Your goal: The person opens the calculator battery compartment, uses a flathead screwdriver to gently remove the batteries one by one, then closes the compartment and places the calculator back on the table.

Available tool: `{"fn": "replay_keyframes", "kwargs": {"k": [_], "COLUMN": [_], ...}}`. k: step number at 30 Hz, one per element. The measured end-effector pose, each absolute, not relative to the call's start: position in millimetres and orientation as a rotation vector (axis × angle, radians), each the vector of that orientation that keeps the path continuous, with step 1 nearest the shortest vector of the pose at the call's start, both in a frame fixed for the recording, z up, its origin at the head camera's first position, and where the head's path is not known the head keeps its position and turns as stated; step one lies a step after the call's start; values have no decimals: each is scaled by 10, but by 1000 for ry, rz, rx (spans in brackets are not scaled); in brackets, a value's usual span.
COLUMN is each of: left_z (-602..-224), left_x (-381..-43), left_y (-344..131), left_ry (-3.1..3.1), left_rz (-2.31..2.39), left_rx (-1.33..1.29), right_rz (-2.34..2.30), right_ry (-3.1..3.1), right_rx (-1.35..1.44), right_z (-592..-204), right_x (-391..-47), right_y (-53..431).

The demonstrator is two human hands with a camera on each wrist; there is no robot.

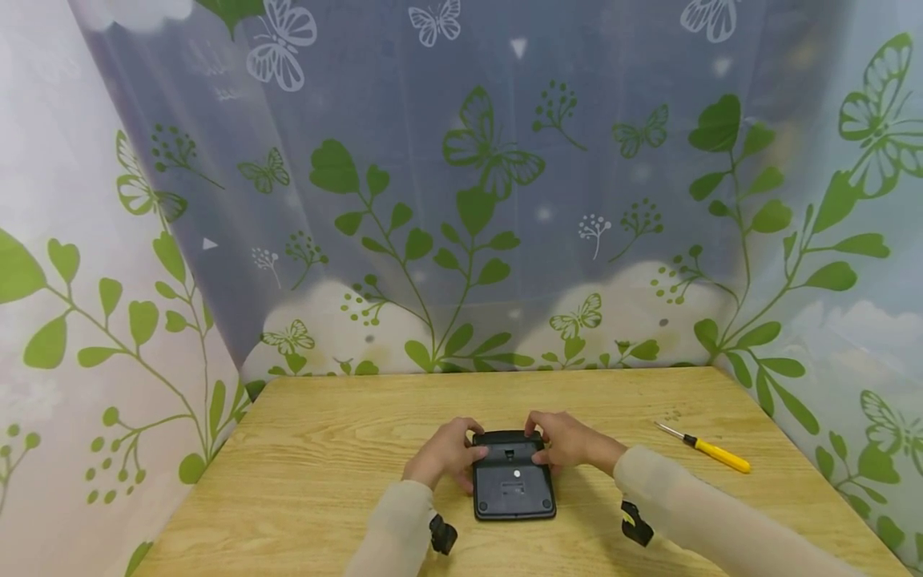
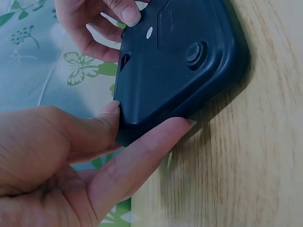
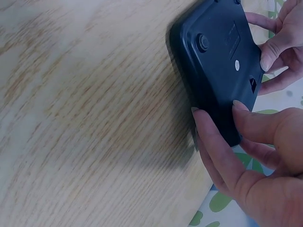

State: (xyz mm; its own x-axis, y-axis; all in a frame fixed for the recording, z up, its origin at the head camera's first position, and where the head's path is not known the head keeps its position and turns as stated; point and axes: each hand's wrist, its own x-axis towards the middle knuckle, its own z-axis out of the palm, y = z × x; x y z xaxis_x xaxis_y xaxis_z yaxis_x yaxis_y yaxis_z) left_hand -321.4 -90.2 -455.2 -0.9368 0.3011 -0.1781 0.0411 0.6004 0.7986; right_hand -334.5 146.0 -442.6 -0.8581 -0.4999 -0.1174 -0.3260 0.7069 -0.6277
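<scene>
A black desk calculator [image 1: 513, 486] is held underside up over the wooden table, its thicker end away from me. On its back are round rubber feet [image 3: 202, 42], a small white round sticker [image 3: 237, 65] and a small slot [image 1: 509, 454]. My left hand [image 1: 449, 453] grips the left far corner, thumb on the back and fingers along the side. Opposite it, my right hand [image 1: 570, 439] holds the right far corner in the same manner. In the left wrist view, the left thumb [image 2: 111, 113] presses near the edge. The calculator's front face is hidden.
A screwdriver [image 1: 710, 452] with a yellow handle lies on the table [image 1: 324, 449] to the right. Several tiny pieces, perhaps screws [image 1: 672, 414], sit just beyond its tip. A patterned curtain [image 1: 461, 200] hangs behind the table and along both sides.
</scene>
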Motion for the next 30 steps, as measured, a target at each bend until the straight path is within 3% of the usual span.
{"fn": "replay_keyframes", "kwargs": {"k": [30], "left_z": [-4572], "left_x": [-3176], "left_y": [-885], "left_ry": [2507], "left_rz": [1325], "left_rx": [221], "right_rz": [-820], "right_ry": [2642], "right_rx": [-658], "right_z": [-4480], "right_x": [-3362], "right_y": [1468]}}
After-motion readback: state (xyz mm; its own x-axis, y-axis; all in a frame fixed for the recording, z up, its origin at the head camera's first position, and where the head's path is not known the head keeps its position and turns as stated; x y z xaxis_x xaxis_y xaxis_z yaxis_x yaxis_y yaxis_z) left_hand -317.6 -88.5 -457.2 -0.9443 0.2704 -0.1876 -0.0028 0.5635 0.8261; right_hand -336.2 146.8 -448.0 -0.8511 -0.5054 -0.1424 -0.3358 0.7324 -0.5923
